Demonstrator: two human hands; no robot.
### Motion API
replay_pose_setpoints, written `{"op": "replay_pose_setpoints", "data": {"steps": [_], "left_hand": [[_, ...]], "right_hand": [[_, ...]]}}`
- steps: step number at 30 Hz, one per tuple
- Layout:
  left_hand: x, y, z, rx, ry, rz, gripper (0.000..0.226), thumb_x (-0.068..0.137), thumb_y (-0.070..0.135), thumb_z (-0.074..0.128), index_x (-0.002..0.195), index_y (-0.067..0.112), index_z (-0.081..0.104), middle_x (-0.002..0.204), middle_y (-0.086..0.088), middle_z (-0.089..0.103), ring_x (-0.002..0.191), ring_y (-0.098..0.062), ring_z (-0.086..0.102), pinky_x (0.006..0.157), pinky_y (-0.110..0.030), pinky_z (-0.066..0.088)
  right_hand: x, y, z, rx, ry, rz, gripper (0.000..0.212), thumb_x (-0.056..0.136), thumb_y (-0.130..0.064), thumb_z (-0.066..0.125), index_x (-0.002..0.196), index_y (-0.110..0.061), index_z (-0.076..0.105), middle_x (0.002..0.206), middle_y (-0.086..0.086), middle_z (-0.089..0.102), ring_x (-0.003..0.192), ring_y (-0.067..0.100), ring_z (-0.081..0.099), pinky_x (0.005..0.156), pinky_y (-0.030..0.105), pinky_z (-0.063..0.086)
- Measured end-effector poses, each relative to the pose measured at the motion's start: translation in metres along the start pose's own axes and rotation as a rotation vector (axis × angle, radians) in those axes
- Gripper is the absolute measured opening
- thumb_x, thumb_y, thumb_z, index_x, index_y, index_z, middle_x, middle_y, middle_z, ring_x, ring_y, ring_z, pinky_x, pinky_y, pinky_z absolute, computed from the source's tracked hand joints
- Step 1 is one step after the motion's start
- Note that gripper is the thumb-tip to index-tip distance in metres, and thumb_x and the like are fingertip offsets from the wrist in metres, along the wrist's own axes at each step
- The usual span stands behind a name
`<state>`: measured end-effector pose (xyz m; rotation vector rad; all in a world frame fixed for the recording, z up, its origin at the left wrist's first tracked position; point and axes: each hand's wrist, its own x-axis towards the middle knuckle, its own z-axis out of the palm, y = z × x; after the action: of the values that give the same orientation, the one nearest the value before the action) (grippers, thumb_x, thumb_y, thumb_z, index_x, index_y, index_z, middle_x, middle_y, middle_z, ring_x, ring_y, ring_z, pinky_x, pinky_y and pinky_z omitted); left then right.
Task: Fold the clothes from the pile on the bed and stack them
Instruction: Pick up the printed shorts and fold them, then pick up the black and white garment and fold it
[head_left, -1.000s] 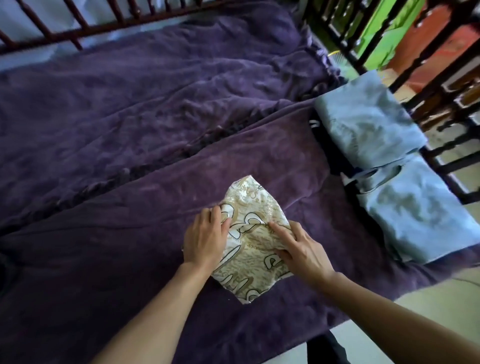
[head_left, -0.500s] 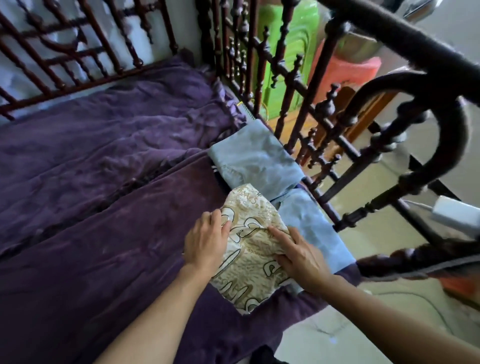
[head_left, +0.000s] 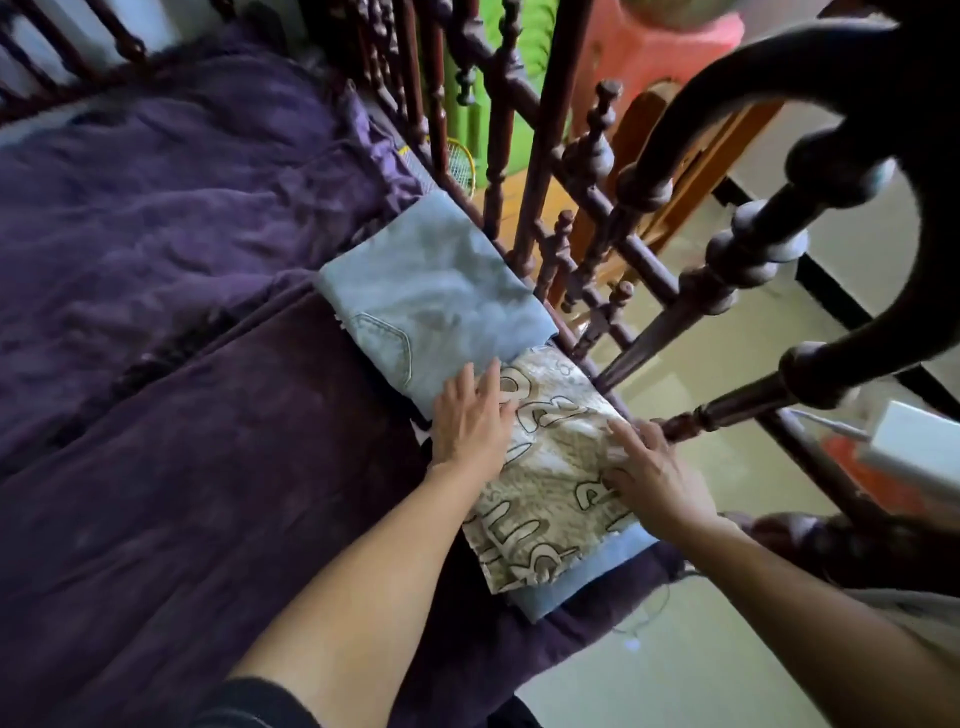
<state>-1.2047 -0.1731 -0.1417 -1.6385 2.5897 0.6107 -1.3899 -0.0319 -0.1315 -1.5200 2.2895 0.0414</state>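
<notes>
Palms down, no real grip: my left hand (head_left: 470, 418) and right hand (head_left: 655, 475) lie with straight fingers on the folded patterned cloth (head_left: 550, 478), pressing rather than holding it. It sits atop the nearer folded blue garment (head_left: 582, 571), just beside a second folded denim piece (head_left: 431, 291) along the bed rail (head_left: 748, 254). A second ago it lay out on the purple blanket (head_left: 208, 441), apart from both. No unfolded pile shows; stacking looks nearly done.
</notes>
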Motion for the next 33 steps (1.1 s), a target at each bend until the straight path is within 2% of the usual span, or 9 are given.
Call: {"op": "replay_pose_setpoints", "data": {"steps": [2,5,9,12,15,17,21,26,33], "left_hand": [[-0.011,-0.008,0.021,0.094,-0.038,0.072,0.06,0.1,0.048,0.027,0.152,0.03,0.005,0.16,-0.012,0.005,0.145,-0.031,0.01,0.116,-0.045,0.015],[-0.024,-0.021,0.05,0.148,-0.148,0.123,0.06,0.1,0.052,0.016,0.15,0.035,-0.012,0.159,-0.011,-0.018,0.147,-0.027,-0.011,0.118,-0.043,0.001],[-0.016,-0.024,0.069,0.151,-0.217,0.116,0.06,0.099,0.053,0.011,0.148,0.034,-0.02,0.156,-0.012,-0.022,0.146,-0.025,-0.016,0.116,-0.042,-0.007],[-0.011,-0.022,0.067,0.171,-0.258,0.117,0.061,0.1,0.053,0.012,0.147,0.033,-0.021,0.155,-0.012,-0.023,0.145,-0.027,-0.018,0.115,-0.044,-0.007],[-0.025,-0.021,0.048,0.206,-0.253,0.136,0.062,0.101,0.046,0.022,0.152,0.029,-0.008,0.159,-0.015,-0.012,0.147,-0.03,-0.009,0.118,-0.046,0.0],[-0.047,-0.024,0.03,0.187,-0.209,0.098,0.056,0.1,0.04,0.031,0.15,0.025,0.014,0.159,-0.015,0.005,0.147,-0.031,0.005,0.117,-0.046,0.011],[-0.118,-0.051,-0.004,0.16,-0.249,-0.051,0.037,0.097,0.035,0.039,0.131,0.02,0.043,0.135,-0.007,0.044,0.125,-0.027,0.04,0.1,-0.041,0.033],[-0.234,-0.113,-0.035,0.075,-0.33,-0.247,0.028,0.098,0.031,0.039,0.119,0.017,0.052,0.123,-0.005,0.055,0.116,-0.026,0.051,0.096,-0.04,0.038],[-0.41,-0.215,-0.076,-0.004,-0.099,-0.588,0.029,0.097,0.033,0.039,0.116,0.019,0.055,0.119,-0.003,0.058,0.107,-0.026,0.058,0.087,-0.037,0.046]], "right_hand": [[-0.005,-0.002,0.023,-0.103,0.113,-0.076,0.055,0.088,-0.028,0.061,0.14,-0.028,0.041,0.145,0.012,0.04,0.119,0.039,0.052,0.089,0.044,0.047],[-0.015,-0.005,0.053,-0.155,0.157,-0.131,0.057,0.095,-0.048,0.041,0.148,-0.031,0.032,0.156,0.011,0.027,0.142,0.035,0.029,0.109,0.047,0.03],[-0.01,0.008,0.076,-0.191,0.05,-0.074,0.063,0.095,-0.061,0.018,0.153,-0.037,0.009,0.162,0.003,0.006,0.148,0.027,0.009,0.111,0.043,0.025],[-0.001,0.009,0.074,-0.205,0.0,-0.082,0.062,0.096,-0.06,0.018,0.152,-0.035,0.013,0.161,0.006,0.011,0.147,0.028,0.013,0.107,0.042,0.03],[-0.004,0.002,0.062,-0.241,-0.05,-0.079,0.06,0.098,-0.056,0.023,0.152,-0.033,0.015,0.161,0.009,0.011,0.147,0.031,0.012,0.107,0.044,0.029],[-0.009,-0.012,0.047,-0.264,-0.062,-0.073,0.058,0.097,-0.049,0.034,0.151,-0.03,0.023,0.16,0.012,0.013,0.146,0.033,0.012,0.109,0.047,0.025],[-0.027,-0.058,0.019,-0.328,-0.134,-0.225,0.058,0.094,-0.037,0.042,0.148,-0.024,0.028,0.159,0.011,0.018,0.146,0.03,0.015,0.113,0.046,0.022],[-0.063,-0.143,0.005,-0.352,-0.157,-0.468,0.04,0.094,-0.039,0.039,0.131,-0.026,0.046,0.135,0.0,0.047,0.125,0.024,0.042,0.099,0.038,0.034],[-0.142,-0.304,0.024,-0.434,-0.178,-0.852,0.029,0.094,-0.033,0.039,0.118,-0.021,0.052,0.122,0.0,0.053,0.118,0.022,0.049,0.091,0.036,0.042]]}}
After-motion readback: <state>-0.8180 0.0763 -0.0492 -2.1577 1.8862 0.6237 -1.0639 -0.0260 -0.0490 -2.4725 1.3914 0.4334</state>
